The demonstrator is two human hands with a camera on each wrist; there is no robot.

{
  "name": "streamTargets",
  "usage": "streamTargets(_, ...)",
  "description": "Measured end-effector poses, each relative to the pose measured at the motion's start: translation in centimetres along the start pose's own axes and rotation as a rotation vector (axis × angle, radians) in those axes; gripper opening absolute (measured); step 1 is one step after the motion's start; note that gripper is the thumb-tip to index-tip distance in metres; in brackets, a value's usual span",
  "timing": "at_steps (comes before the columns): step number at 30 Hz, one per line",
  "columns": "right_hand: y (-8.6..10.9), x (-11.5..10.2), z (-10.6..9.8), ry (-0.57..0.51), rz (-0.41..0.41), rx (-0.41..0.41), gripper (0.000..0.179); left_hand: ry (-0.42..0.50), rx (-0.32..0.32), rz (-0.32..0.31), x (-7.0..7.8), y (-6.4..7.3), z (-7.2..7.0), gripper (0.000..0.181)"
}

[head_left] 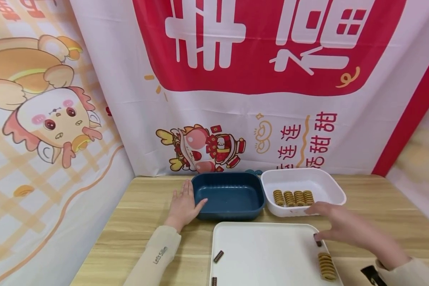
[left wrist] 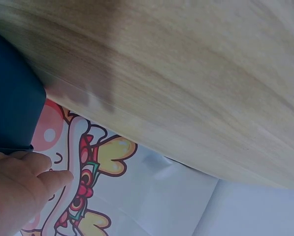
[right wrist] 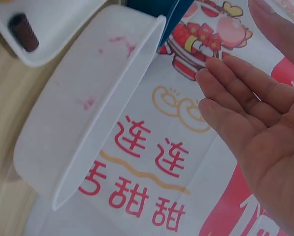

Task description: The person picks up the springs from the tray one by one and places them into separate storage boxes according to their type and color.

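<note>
My left hand (head_left: 183, 203) rests at the left side of a dark blue plastic basin (head_left: 228, 216), its thumb over the rim and its fingers along the outside. The basin's side (left wrist: 11, 88) shows beside that hand in the left wrist view. My right hand (head_left: 346, 226) hovers at the front right of a white basin (head_left: 325, 186); in the right wrist view its fingers (right wrist: 230, 83) are extended and the palm holds nothing. Stacks of round cookies (head_left: 294, 198) stand in the white basin. Near the right thumb lies a small dark brown ribbed roll (head_left: 318, 240).
A white tray (head_left: 264, 254) lies in front of the basins on the wooden table (head_left: 118, 238). On it are a larger cookie stack (head_left: 327, 266) at the right and small dark ribbed pieces (head_left: 218, 256) at the left. A printed cloth (head_left: 250, 131) hangs behind.
</note>
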State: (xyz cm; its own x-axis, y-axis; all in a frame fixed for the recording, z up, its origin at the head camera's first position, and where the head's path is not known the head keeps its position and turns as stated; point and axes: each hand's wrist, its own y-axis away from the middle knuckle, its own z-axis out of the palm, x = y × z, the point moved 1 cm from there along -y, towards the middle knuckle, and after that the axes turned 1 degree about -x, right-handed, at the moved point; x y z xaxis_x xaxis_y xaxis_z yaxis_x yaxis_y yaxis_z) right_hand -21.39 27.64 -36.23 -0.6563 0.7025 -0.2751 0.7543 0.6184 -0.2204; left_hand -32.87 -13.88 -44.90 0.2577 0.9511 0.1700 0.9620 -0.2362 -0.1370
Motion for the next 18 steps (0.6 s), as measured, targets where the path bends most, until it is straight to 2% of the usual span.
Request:
streamTargets(7, 2.6, -0.8, 2.7, 0.029, -0.05, 0.063, 0.054, -0.004, -0.005, -0.002, 0.0, 0.1, -0.1, 0.089)
streamTargets(10, 3.6, -0.8, 3.8, 0.012, -0.017, 0.036, 0.054, 0.001, -0.002, 0.0, 0.0, 0.1, -0.2, 0.088)
streamTargets(13, 4.4, -0.7, 4.7, -0.018, 0.087, -0.053, 0.056, -0.005, -0.005, 0.0, 0.0, 0.1, -0.1, 0.089)
streamTargets(18, 5.2, -0.6, 5.9, -0.108, 0.332, -0.165, 0.061, 0.006, 0.0, 0.002, 0.0, 0.1, -0.1, 0.089)
